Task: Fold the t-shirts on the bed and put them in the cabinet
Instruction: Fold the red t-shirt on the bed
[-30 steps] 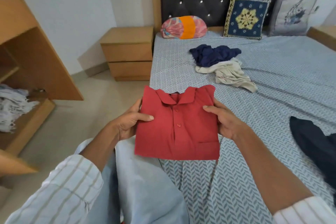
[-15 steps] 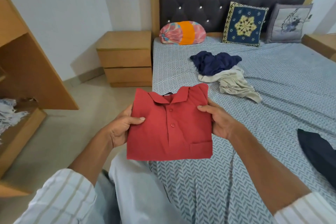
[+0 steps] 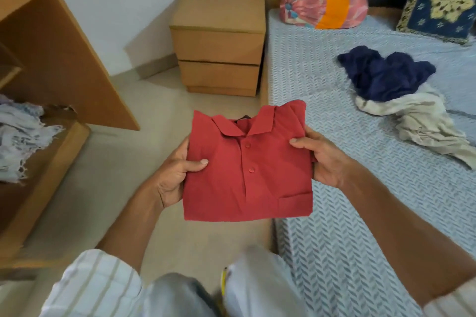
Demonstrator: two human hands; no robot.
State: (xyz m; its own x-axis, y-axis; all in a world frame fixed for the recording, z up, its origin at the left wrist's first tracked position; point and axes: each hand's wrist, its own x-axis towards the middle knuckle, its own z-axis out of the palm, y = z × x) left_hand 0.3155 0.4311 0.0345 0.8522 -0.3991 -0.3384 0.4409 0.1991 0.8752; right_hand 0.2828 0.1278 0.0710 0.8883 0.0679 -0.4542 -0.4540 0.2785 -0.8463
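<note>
The bed with the blue-grey herringbone sheet lay at the right, and it filled less of the view than one second before, because the view had turned to the left. The open wooden cabinet at the left appeared now larger and nearer, with a pile of pale fringed cloth on its shelf. The wooden two-drawer nightstand stood between cabinet and bed. On the bed, the crumpled navy t-shirt lay touching the crumpled beige t-shirt, both unfolded as before. The folded red polo t-shirt was held in the air, now over the floor beside the bed edge rather than over the sheet. The left hand gripped its left edge and the right hand gripped its right edge, thumbs on top.
</note>
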